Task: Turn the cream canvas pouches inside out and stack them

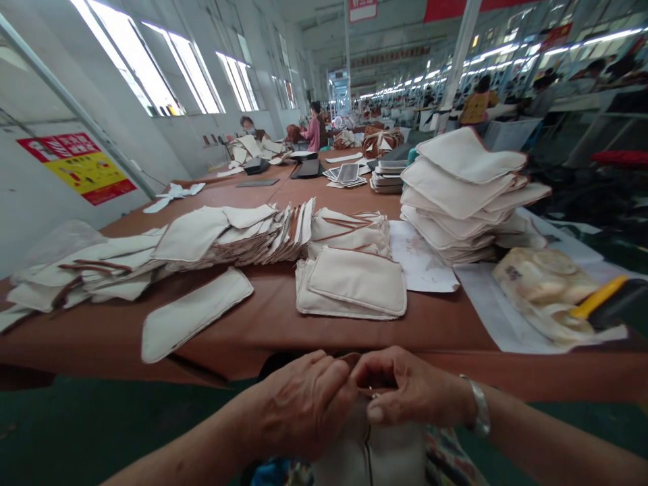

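Note:
Low in front of me, at my lap, is a cream fabric pouch (397, 453) with a dark line, like a zip, down its middle and brown trim at its top. My left hand (304, 399) is closed on the top end of it, knuckles up. Thumb and forefinger of my right hand (412, 388) pinch the same end, where a small metal glint shows. Just beyond my hands, flat cream pouches (357, 282) with stitched edges lie overlapping on the brown table (268, 331). A single cream piece (195, 316) lies to their left.
A tall stack of cream pieces (455, 196) stands on the right, near a plastic bag (541, 283) and a yellow-black handle (602, 297). A long row of cream pieces (217, 233) spreads leftward. Farther back are dark panels (306, 169) and a person in pink (314, 131).

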`<state>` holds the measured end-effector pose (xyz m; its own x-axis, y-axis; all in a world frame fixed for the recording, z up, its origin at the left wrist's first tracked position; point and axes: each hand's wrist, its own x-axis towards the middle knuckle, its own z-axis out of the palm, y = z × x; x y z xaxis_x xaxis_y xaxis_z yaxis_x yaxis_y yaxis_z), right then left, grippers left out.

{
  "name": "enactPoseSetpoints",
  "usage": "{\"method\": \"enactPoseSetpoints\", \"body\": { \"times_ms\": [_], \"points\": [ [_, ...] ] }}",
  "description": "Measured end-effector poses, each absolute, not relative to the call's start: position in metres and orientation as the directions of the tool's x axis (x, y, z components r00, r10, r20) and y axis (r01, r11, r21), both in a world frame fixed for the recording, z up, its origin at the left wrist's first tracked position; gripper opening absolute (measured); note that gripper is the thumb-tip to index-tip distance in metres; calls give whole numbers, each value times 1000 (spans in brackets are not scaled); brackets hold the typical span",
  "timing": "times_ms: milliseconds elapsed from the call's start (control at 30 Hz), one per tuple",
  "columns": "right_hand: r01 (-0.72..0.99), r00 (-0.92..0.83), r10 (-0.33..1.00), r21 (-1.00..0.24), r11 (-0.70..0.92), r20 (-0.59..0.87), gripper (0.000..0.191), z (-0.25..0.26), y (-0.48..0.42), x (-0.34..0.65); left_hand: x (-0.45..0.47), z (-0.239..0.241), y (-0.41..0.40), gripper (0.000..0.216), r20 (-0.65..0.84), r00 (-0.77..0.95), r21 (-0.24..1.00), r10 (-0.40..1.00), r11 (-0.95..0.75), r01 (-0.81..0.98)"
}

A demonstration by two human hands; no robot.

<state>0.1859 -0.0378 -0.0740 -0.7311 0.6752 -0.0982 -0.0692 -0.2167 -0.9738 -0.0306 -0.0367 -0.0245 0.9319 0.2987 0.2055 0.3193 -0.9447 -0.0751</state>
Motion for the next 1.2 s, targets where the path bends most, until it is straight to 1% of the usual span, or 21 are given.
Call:
{"method": "enactPoseSetpoints", "body": {
  "times_ms": [67, 133, 167, 233, 267, 300, 333, 400, 467, 500, 533, 567, 633, 733, 800, 867, 933, 1000, 1033, 1100, 1200],
  "points": [
    [-91, -736, 673, -974, -206, -73, 37, -71, -35, 187, -31, -25, -36, 14, 229, 943, -135, 244, -951, 279],
    [-56, -721, 690, -986, -157, -69, 42, -71, -34, 187, -31, -28, -36, 16, 242, 945, -194, 220, -943, 269],
    [-22, -720, 690, -991, -131, -75, 42, -70, -34, 186, -31, -30, -36, 18, 246, 944, -211, 220, -939, 273],
    [66, -719, 689, -996, -60, -89, 34, -70, -35, 185, -31, -32, -38, 21, 254, 942, -210, 220, -938, 276],
    [112, -716, 693, -994, -9, -87, 30, -69, -36, 184, -31, -32, -38, 22, 251, 942, -184, 221, -945, 271],
    [150, -716, 694, -987, 49, -75, 26, -68, -36, 184, -31, -31, -38, 22, 246, 941, -133, 231, -954, 269],
    [174, -718, 694, -979, 106, -52, 23, -66, -37, 185, -32, -29, -38, 22, 241, 935, -50, 260, -959, 280],
    [182, -725, 688, -963, 199, 5, 23, -62, -37, 185, -32, -24, -37, 17, 220, 895, 202, 387, -916, 346],
    [163, -737, 673, -949, 270, 65, 24, -58, -37, 186, -32, -18, -34, 14, 150, 820, 485, 553, -763, 426],
    [163, -738, 669, -939, 302, 87, 23, -56, -37, 186, -31, -16, -33, 16, 95, 787, 598, 609, -667, 444],
    [172, -739, 666, -927, 334, 102, 22, -55, -37, 185, -30, -14, -31, 22, 28, 770, 685, 638, -573, 449],
    [183, -740, 663, -915, 360, 113, 21, -53, -38, 184, -28, -13, -29, 28, -40, 763, 749, 646, -486, 450],
    [191, -734, 665, -896, 400, 140, 20, -51, -39, 181, -24, -12, -26, 40, -162, 760, 822, 630, -340, 456],
    [178, -697, 688, -879, 442, 204, 22, -49, -41, 177, -21, -14, -25, 47, -313, 725, 845, 614, -170, 508],
    [188, -669, 713, -880, 436, 210, 23, -49, -42, 177, -21, -15, -24, 47, -369, 709, 854, 600, -82, 514],
    [162, -667, 728, -923, 348, 158, 22, -52, -42, 181, -23, -17, -24, 46, -400, 714, 883, 575, 33, 469],
    [51, -681, 727, -985, 162, 85, 18, -55, -40, 187, -26, -20, -23, 44, -414, 717, 903, 562, 151, 403],
    [-55, -692, 722, -997, -46, 5, 29, -58, -38, 194, -28, -23, -24, 41, -417, 703, 907, 576, 216, 361],
    [-73, -690, 723, -992, -103, -25, 36, -58, -37, 198, -30, -25, -24, 39, -417, 692, 907, 589, 220, 360],
    [-38, -688, 724, -993, -109, -53, 41, -57, -35, 203, -31, -28, -25, 33, -417, 674, 903, 611, 190, 386],
    [49, -731, 682, -999, 18, -23, 42, -53, -35, 204, -31, -29, -26, 24, -415, 661, 892, 625, 137, 430]
  ]
}}
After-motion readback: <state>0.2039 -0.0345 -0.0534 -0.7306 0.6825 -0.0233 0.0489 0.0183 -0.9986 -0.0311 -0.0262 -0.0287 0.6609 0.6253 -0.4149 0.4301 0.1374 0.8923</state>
